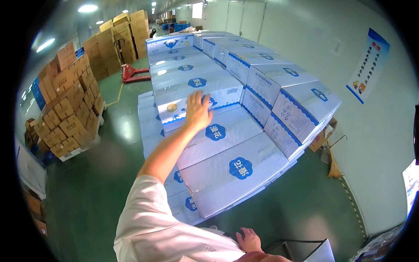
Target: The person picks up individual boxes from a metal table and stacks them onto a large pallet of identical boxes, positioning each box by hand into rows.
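My left arm stretches out over a large stack of white cartons with blue wavy trim (262, 150). At its end my left hand (198, 111) is open, its fingers spread against the upright side of an upper-layer carton (172, 91). Below that hand lies a lower carton with a blue flower-shaped mark (233, 124). Close to my body, at the lower edge, my right hand (248, 240) hangs with fingers loosely apart and nothing visible in it. Beside it on the right is a dark-rimmed white object (316, 251), partly cut off.
Brown cartons (67, 111) are piled on a pallet at the left, with taller brown stacks (104, 48) behind. A red pallet jack (135, 74) stands beyond the white stack. Along the right wall (349, 118) are a broom (334, 168) and a hanging poster (369, 65).
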Available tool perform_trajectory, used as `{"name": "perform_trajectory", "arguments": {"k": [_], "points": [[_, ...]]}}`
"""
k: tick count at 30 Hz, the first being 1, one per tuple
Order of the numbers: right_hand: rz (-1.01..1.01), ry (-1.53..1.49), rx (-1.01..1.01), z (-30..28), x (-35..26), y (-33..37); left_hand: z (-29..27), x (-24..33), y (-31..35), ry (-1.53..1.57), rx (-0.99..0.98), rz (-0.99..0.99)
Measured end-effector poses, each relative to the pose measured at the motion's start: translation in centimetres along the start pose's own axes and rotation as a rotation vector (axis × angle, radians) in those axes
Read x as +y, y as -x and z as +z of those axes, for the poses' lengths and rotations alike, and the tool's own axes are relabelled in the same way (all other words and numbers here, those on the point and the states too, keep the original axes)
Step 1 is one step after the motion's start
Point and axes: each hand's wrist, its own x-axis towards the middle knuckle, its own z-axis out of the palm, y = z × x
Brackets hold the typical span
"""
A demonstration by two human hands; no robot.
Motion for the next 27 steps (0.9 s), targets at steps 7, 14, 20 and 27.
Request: {"name": "perform_trajectory", "arguments": {"k": [7,14,20,27], "points": [[0.414,-0.320,-0.271,6.9,8.5,4.1,-4.4,9.5,10.2,0.342,-0.634,0.174],[0.868,0.044,-0.788,12.1,24.7,16.6,-10.3,13.1,9.6,0.234,-0.795,0.335],[1.158,-0.151,-0.236,11.0,29.7,24.5,-14.9,20.4,12.0,0.249,-0.873,0.529],[1.125,-0.379,0.070,11.0,29.2,27.0,-14.2,35.2,16.6,0.465,-1.065,0.726]]}}
